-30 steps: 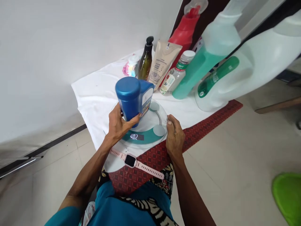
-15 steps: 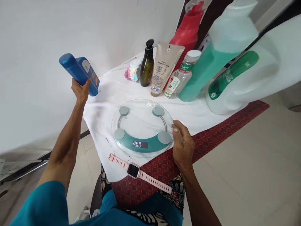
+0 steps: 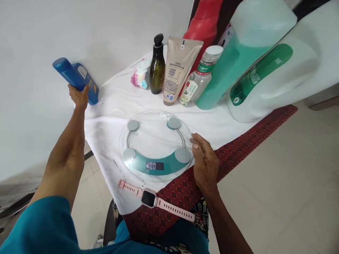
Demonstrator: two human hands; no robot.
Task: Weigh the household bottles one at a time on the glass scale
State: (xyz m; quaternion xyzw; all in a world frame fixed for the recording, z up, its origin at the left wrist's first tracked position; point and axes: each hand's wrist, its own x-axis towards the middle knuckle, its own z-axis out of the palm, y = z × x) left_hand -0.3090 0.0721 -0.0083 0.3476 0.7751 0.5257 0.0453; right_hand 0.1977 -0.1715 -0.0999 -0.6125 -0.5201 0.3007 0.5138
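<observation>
Out at the far left, by the wall, my left hand (image 3: 79, 97) is closed around a blue bottle (image 3: 69, 74), which leans with its cap toward the upper left. A pale label shows on its right part; its base is low over or on the white cloth. My right hand (image 3: 205, 162) is at the right rim of a round glass bathroom scale (image 3: 148, 143), its bent fingers and thumb at the edge. A teal band on the scale carries a lit display (image 3: 155, 166). Below it lies a pink-strapped smartwatch (image 3: 148, 198), face up.
Along the back stand a dark pump bottle (image 3: 157, 72), a beige tube (image 3: 176, 70), a clear jar (image 3: 197, 79), a red bottle (image 3: 202, 26), a green liquid bottle (image 3: 225, 70) and a large white jug (image 3: 280, 77). A colourful packet (image 3: 140, 76) sits near the wall. White cloth (image 3: 106, 134) covers a red patterned runner (image 3: 235, 141).
The whole view has shifted slightly. My left hand and the blue bottle are a little farther left. My right hand stays at the scale's rim, and the scale and smartwatch keep their places.
</observation>
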